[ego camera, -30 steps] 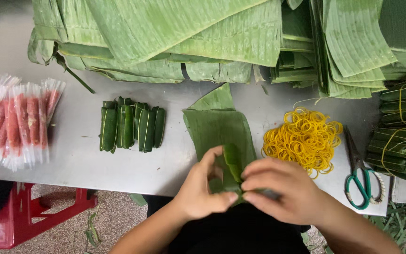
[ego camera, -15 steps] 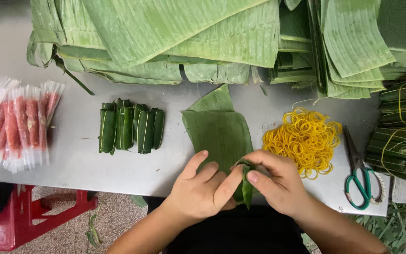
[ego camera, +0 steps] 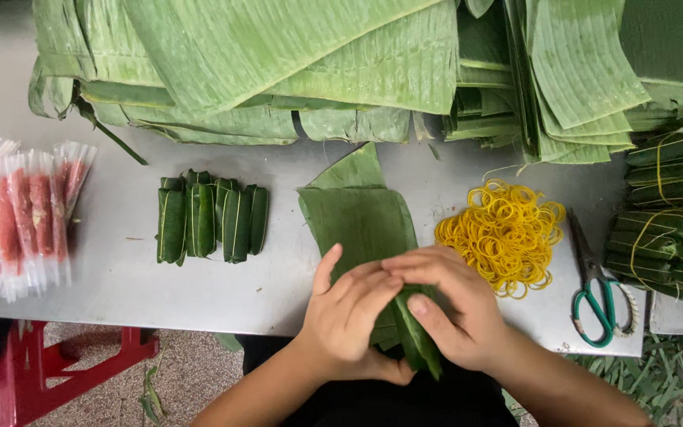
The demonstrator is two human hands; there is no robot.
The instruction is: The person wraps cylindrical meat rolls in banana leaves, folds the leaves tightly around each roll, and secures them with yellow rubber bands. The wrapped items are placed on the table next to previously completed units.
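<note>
My left hand (ego camera: 351,316) and my right hand (ego camera: 446,304) are together at the table's front edge, both closed around a small leaf-wrapped roll (ego camera: 418,340). The roll is dark green and points down toward me, with its lower end sticking out below my fingers. Under my hands lies a stack of cut banana leaf pieces (ego camera: 357,213). To the left of it sit several finished green wrapped rolls (ego camera: 211,220) side by side.
A pile of yellow rubber bands (ego camera: 506,233) lies to the right, with green-handled scissors (ego camera: 598,296) beyond it. Pink sausages in clear plastic wrappers (ego camera: 17,217) lie at far left. Large banana leaves (ego camera: 294,55) cover the back; tied leaf bundles (ego camera: 669,213) are stacked at right.
My hands have drawn back toward the table edge and closed tighter around the roll. It has gone from a loose fold on the leaf stack to a narrow wrapped roll.
</note>
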